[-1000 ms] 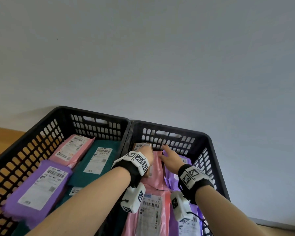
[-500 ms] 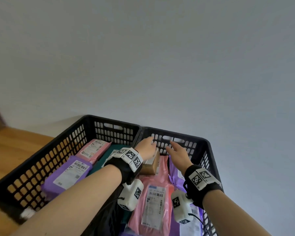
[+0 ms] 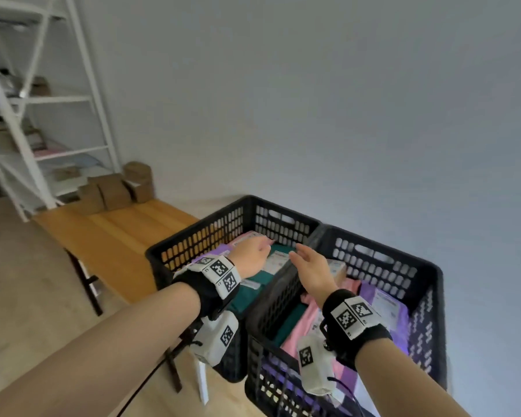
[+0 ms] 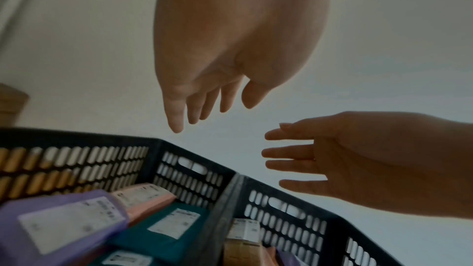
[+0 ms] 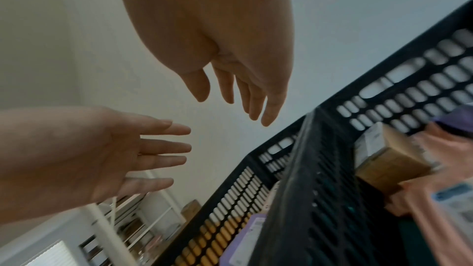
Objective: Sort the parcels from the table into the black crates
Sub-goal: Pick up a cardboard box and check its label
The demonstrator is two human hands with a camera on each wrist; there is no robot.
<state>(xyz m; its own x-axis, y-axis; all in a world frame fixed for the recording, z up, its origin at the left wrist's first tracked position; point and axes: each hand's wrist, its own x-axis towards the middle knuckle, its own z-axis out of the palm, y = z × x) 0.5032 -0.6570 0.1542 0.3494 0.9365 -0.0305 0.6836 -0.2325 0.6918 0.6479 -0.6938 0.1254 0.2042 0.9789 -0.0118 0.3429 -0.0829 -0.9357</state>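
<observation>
Both grips, left hand (image 3: 250,254) and right hand (image 3: 312,266), hover slack-fingered, empty, above black crates (image 3: 382,254).

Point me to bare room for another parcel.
Open wooden tabletop runs between the left black slatted crate and the brown cardboard boxes by the white shelf. Both crates are crowded: purple, pink and teal mailers left; the right black crate holds mailers and a small cardboard box.

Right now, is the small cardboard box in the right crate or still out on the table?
In. The cardboard box lies inside the right crate, on a pink parcel; both hands are above it, empty.
</observation>
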